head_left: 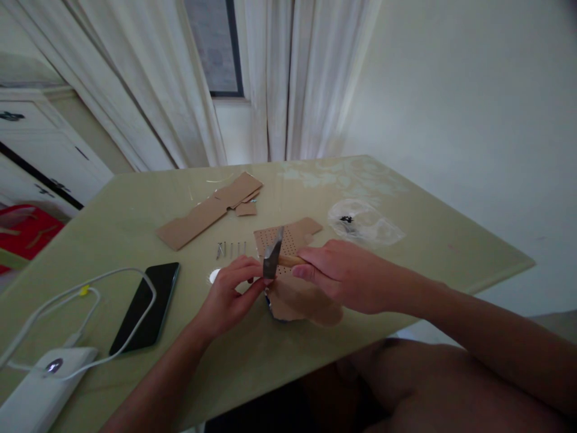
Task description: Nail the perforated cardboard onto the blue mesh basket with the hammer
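As I watch the head view, two bare hands work at the near middle of one table (406, 198).
Right hand (347, 278): one, clenched round the wooden handle of a small hammer (273, 258); I see the metal head standing upright over the cardboard.
Left hand (229, 294): one, fingertips pinched together just under the hammer head; I cannot tell what they pinch, too small.
Perforated cardboard (288, 237): one piece, dotted with holes, under and just beyond the hammer.
Nails (231, 249): one short row, about five by my count, lying just left of the perforated piece.
Plain cardboard (210, 210): one long strip plus one small scrap beside it, farther left.
Plastic bag (365, 222): one, clear, far right, small dark bits inside.
Phone (146, 305): one, dark, face up, near left.
Power bank (40, 394): one, white, near left corner, with white cable (90, 288) looping over the phone.
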`<state>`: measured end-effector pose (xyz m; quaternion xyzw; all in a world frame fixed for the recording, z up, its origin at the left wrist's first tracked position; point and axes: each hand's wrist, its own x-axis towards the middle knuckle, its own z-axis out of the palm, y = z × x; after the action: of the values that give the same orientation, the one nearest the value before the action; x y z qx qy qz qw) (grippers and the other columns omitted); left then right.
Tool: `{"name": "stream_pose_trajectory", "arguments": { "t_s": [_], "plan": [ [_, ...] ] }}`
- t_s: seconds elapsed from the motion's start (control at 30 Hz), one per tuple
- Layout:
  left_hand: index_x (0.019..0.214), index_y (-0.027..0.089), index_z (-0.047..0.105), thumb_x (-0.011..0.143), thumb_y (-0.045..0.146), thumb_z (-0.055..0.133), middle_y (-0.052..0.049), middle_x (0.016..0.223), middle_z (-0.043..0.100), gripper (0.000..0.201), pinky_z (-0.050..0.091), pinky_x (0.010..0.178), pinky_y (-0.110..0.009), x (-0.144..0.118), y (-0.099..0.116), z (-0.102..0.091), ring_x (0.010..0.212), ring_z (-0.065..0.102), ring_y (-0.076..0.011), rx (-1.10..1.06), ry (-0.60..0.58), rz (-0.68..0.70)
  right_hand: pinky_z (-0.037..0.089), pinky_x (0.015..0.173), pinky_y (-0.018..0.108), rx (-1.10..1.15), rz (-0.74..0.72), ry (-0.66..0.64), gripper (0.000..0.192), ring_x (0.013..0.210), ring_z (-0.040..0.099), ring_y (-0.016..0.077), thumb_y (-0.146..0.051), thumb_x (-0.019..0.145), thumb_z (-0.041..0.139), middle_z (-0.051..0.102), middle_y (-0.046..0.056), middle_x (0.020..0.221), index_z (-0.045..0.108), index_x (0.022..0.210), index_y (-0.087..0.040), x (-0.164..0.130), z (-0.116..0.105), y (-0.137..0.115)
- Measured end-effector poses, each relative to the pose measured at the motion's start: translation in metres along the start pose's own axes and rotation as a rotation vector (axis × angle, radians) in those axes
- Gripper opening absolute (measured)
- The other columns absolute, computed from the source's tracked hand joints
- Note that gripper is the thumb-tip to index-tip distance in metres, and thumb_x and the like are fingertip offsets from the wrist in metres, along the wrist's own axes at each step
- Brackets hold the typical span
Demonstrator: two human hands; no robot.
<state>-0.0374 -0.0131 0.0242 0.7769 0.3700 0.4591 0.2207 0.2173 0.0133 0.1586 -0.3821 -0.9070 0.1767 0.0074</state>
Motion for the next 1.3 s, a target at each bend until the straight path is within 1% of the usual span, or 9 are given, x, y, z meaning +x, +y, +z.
{"name": "stream_pose_trajectory", "arguments": {
  "t_s": [0.27, 0.43, 0.53, 0.67, 0.77, 0.87, 1.03, 1.2, 1.3],
  "plan": [
    [0.102, 0.026, 0.085, 0.104, 0.026, 0.073, -0.006, 0.11, 0.074, 0.012, 0.057, 0.087, -0.029, -0.003, -0.001, 0.0, 0.1, 0.072, -0.0195, -0.047, -0.01, -0.097, 0.025, 0.063, 0.033, 0.028, 0.013, 0.057, 0.042, 0.065, 0.051, 0.0153, -0.043, 0.117, 0.048, 0.06, 0.001, 0.07, 0.066, 0.089, -0.018, 0.0, 0.0, -0.001],
    [0.097, 0.023, 0.08, 0.105, 0.028, 0.07, -0.007, 0.115, 0.072, 0.014, 0.057, 0.094, -0.033, 0.0, 0.004, -0.002, 0.106, 0.072, -0.0213, -0.055, -0.071, -0.142, 0.026, 0.064, 0.035, -0.068, -0.005, 0.011, 0.037, 0.068, 0.055, 0.0183, -0.043, 0.116, 0.05, 0.068, 0.004, 0.076, 0.068, 0.092, -0.02, 0.001, 0.008, 0.005],
    [0.102, 0.024, 0.08, 0.102, 0.031, 0.074, -0.006, 0.115, 0.072, 0.009, 0.057, 0.095, -0.035, 0.0, 0.005, -0.002, 0.106, 0.071, -0.0223, -0.025, -0.072, -0.163, 0.028, 0.064, 0.035, -0.02, 0.022, 0.032, 0.035, 0.068, 0.056, 0.0189, -0.043, 0.116, 0.05, 0.066, 0.003, 0.075, 0.066, 0.093, -0.021, 0.0, 0.004, 0.005],
    [0.116, 0.026, 0.079, 0.096, 0.035, 0.083, -0.007, 0.124, 0.071, 0.022, 0.057, 0.101, -0.038, -0.002, 0.004, 0.0, 0.114, 0.069, -0.0253, -0.007, -0.083, -0.188, 0.028, 0.063, 0.033, 0.038, 0.026, 0.051, 0.038, 0.067, 0.056, 0.0171, -0.043, 0.116, 0.048, 0.066, 0.003, 0.075, 0.064, 0.091, -0.02, -0.001, 0.002, 0.004],
    [0.119, 0.026, 0.077, 0.094, 0.034, 0.085, -0.008, 0.137, 0.066, 0.027, 0.053, 0.113, -0.041, -0.003, 0.004, 0.001, 0.13, 0.063, -0.0282, -0.02, -0.111, -0.191, 0.025, 0.062, 0.034, -0.058, -0.005, -0.009, 0.037, 0.066, 0.055, 0.0171, -0.041, 0.116, 0.049, 0.068, 0.004, 0.075, 0.068, 0.093, -0.018, 0.0, 0.008, 0.004],
    [0.122, 0.027, 0.076, 0.094, 0.035, 0.085, -0.008, 0.142, 0.063, 0.031, 0.05, 0.119, -0.043, -0.004, 0.004, 0.002, 0.137, 0.059, -0.0296, -0.019, -0.126, -0.203, 0.025, 0.063, 0.035, -0.118, -0.016, -0.001, 0.036, 0.067, 0.056, 0.0176, -0.038, 0.117, 0.048, 0.07, 0.005, 0.076, 0.069, 0.096, -0.017, 0.0, 0.009, 0.004],
    [0.128, 0.027, 0.074, 0.094, 0.038, 0.085, -0.009, 0.145, 0.062, 0.037, 0.05, 0.121, -0.046, -0.004, 0.002, 0.002, 0.138, 0.059, -0.0307, -0.01, -0.119, -0.185, 0.03, 0.064, 0.032, 0.03, 0.033, 0.026, 0.039, 0.07, 0.059, 0.0173, -0.043, 0.117, 0.047, 0.069, 0.004, 0.078, 0.066, 0.093, -0.019, 0.0, 0.003, 0.003],
    [0.122, 0.027, 0.076, 0.092, 0.037, 0.085, -0.008, 0.137, 0.065, 0.033, 0.054, 0.116, -0.044, -0.002, 0.005, 0.002, 0.131, 0.063, -0.0294, -0.002, -0.115, -0.2, 0.028, 0.065, 0.035, -0.056, 0.004, -0.054, 0.039, 0.067, 0.057, 0.0199, -0.045, 0.115, 0.049, 0.07, 0.005, 0.077, 0.072, 0.095, -0.021, 0.003, 0.016, 0.009],
    [0.126, 0.028, 0.074, 0.093, 0.037, 0.085, -0.008, 0.139, 0.064, 0.036, 0.052, 0.118, -0.043, -0.002, 0.005, 0.002, 0.134, 0.062, -0.0295, -0.004, -0.112, -0.199, 0.029, 0.066, 0.035, -0.073, 0.002, -0.039, 0.041, 0.07, 0.059, 0.0208, -0.045, 0.116, 0.045, 0.072, 0.006, 0.08, 0.072, 0.098, -0.02, 0.004, 0.017, 0.01]
  ]
}}
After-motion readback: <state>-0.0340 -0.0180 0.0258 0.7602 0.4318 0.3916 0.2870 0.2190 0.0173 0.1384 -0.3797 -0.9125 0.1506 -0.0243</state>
